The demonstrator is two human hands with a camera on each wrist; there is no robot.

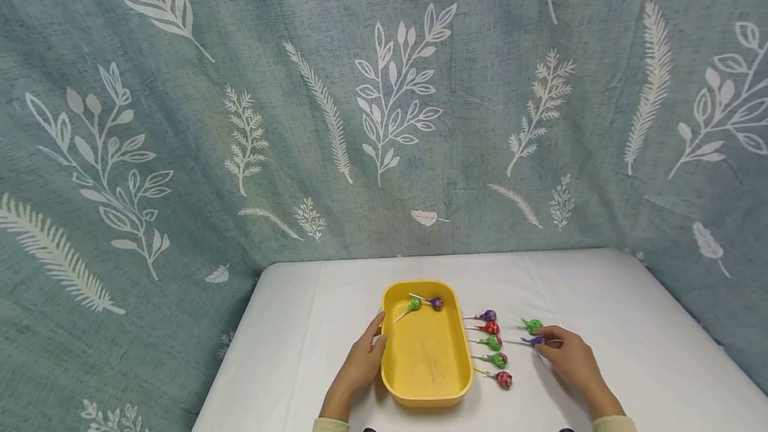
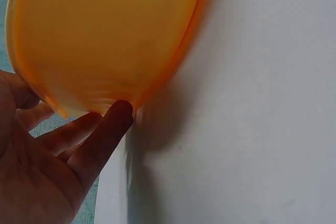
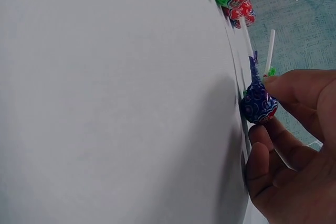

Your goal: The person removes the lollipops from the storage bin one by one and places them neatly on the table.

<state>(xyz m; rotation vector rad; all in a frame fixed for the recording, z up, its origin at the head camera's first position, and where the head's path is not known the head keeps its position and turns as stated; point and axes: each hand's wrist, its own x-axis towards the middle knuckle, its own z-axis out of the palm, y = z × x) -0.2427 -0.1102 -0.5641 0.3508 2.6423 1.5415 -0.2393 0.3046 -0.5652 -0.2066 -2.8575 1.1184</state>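
Observation:
My left hand (image 1: pixel 359 360) rests against the left outer wall of a yellow tray (image 1: pixel 391 372). In the left wrist view, extended fingers (image 2: pixel 113 124) touch the tray's side. Inside the tray, near its far end, lie a green lollipop (image 1: pixel 415 304) and a purple lollipop (image 1: pixel 437 303). To the right of the tray, my right hand (image 1: pixel 573 359) pinches another purple lollipop (image 3: pixel 258 103) by its wrapped head between thumb and fingers. A green lollipop (image 1: pixel 531 326) lies just beyond that hand, its stick pointing left.
Between tray and right hand, several lollipops form a column: a purple one (image 1: pixel 489 315), a red one (image 1: pixel 492 328), green ones (image 1: pixel 499 359) and a dark red one (image 1: pixel 504 379). A white cloth (image 1: pixel 288 345) covers the table; a leaf-patterned curtain (image 1: pixel 336 219) hangs behind.

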